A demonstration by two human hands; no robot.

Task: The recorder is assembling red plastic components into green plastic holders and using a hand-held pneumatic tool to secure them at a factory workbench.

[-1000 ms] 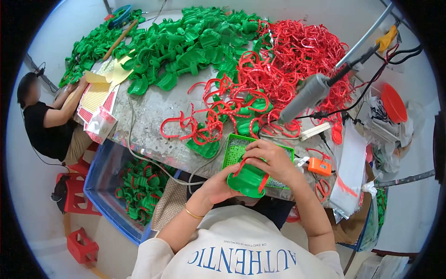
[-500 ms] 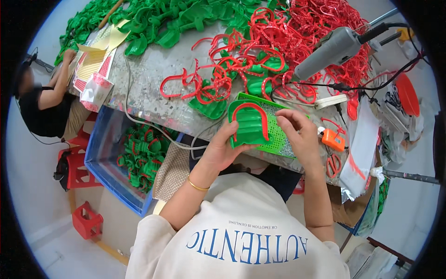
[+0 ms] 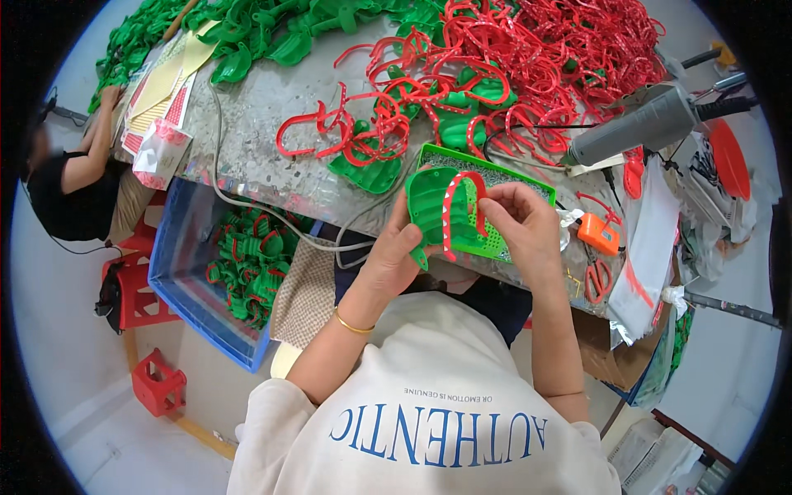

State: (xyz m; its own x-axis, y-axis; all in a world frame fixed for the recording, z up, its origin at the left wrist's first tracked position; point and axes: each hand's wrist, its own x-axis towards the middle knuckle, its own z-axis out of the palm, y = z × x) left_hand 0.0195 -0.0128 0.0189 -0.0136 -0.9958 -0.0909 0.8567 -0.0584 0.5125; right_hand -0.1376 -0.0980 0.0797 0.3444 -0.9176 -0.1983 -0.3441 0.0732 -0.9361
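My left hand [image 3: 393, 254] is closed on the left side of a curved, ribbed green plastic shell [image 3: 427, 206], held up over the table's near edge. A red U-shaped plastic strip [image 3: 448, 216] with white tooth-like marks sits along the shell's right edge. My right hand [image 3: 528, 229] pinches the strip's right side between thumb and fingertips. Behind both hands lies a bright green perforated tray [image 3: 503, 167] with small grey bits in it. Whether the strip is fixed to the shell cannot be made out.
Red strips [image 3: 561, 66] pile up at the back right, green shells [image 3: 330, 16] at the back. A grey cylindrical tool [image 3: 635, 128] with a cable juts in. Scissors [image 3: 597, 280] lie right. A blue bin [image 3: 177, 280] stands lower left; a person [image 3: 70, 186] sits far left.
My right hand, apart from the piece before, now pinches the red strip. The shell has turned, and the strip's white-marked edge now shows. The grey tool appears farther right as the view shifted.
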